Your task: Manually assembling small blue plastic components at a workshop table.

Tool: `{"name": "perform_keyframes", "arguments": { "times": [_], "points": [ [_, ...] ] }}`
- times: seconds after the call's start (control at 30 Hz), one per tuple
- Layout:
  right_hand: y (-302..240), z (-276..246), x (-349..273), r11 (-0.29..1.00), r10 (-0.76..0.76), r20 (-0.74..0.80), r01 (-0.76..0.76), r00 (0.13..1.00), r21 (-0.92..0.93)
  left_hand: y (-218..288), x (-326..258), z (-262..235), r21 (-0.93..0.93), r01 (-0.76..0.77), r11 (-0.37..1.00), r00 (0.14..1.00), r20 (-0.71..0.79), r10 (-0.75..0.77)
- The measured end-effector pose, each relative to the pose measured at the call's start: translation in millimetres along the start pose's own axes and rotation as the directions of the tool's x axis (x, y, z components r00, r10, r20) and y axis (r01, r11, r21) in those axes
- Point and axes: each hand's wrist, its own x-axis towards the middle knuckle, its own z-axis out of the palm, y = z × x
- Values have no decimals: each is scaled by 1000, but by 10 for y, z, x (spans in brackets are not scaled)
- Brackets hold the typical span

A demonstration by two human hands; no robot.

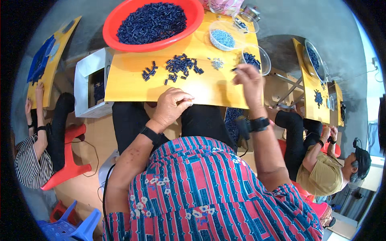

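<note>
My right hand [250,82] is raised over the right side of the yellow table [132,86], beside a clear round tub of dark pieces [252,60]. Its thumb and fingers pinch a small dark tube-shaped piece [234,69]. At the table's near edge, my left hand [173,105] has thumb and forefinger pressed together; whatever is between them is too small to make out. Beyond it lies a loose pile of dark tube-shaped pieces [181,65], with a smaller group [150,71] to its left. A little heap of pale blue bits [217,63] sits to the pile's right.
A large red basin [161,47] full of dark pieces stands at the back left. Tubs of pale blue bits [222,39] and other parts [241,24] fill the back right. Left of the table is a white box [86,74]. People work at yellow tables on both sides.
</note>
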Motion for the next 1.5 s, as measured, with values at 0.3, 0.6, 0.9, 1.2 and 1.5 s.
{"name": "perform_keyframes", "arguments": {
  "times": [0.3,0.6,0.9,1.2,1.5],
  "points": [
    [131,-355,358,855,-228,-146,126,963,-502,-67,-38,-8,56,-152,987,987,66,148],
    [137,926,-96,865,-191,249,282,950,-415,-11,-77,-57,61,-203,977,978,55,200],
    [175,1184,-63,769,-150,276,287,950,-571,-63,-96,-37,42,-208,977,978,35,207],
    [222,1140,-132,647,-199,360,398,911,-650,-104,-97,-11,58,-209,976,978,26,208],
    [232,1011,-218,637,-173,427,431,888,-639,-101,-100,11,32,-185,982,983,5,185]
  ]
}}
